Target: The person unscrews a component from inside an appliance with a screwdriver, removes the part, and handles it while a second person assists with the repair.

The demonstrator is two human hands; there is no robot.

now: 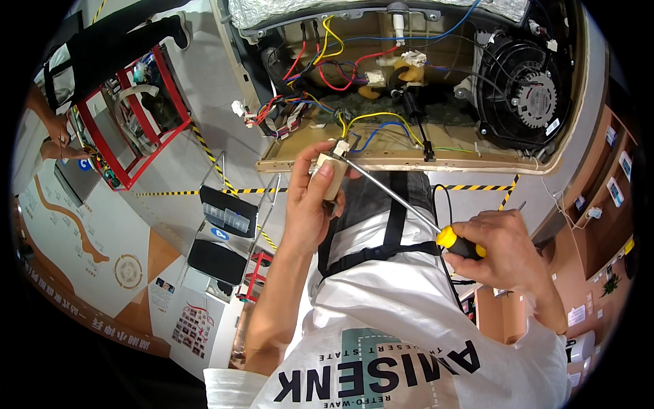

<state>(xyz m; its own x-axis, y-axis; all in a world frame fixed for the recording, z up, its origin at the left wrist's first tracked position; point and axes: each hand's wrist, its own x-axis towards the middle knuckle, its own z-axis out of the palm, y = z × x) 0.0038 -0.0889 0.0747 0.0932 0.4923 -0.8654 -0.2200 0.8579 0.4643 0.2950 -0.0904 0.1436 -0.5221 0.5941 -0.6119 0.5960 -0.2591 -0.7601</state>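
Observation:
My left hand [312, 194] grips a beige rectangular component [334, 179] just below the open appliance housing [279, 160]. A small white connector [342, 147] with wires attached sits at that component's top. In my right hand [497, 249] is a screwdriver [451, 240] with a yellow and black handle, its long metal shaft reaching diagonally to the connector at my left fingertips. Red, yellow and blue wires [330, 48] run inside the housing. A round black fan unit [507, 92] is mounted at the housing's right.
At upper left, another person's hands [60, 133] are beside a red metal frame [136, 172]. A folding chair [214, 262] stands at left, near yellow-black floor tape. Wooden shelving [593, 245] lines the right side. A printed board [82, 238] fills the lower left.

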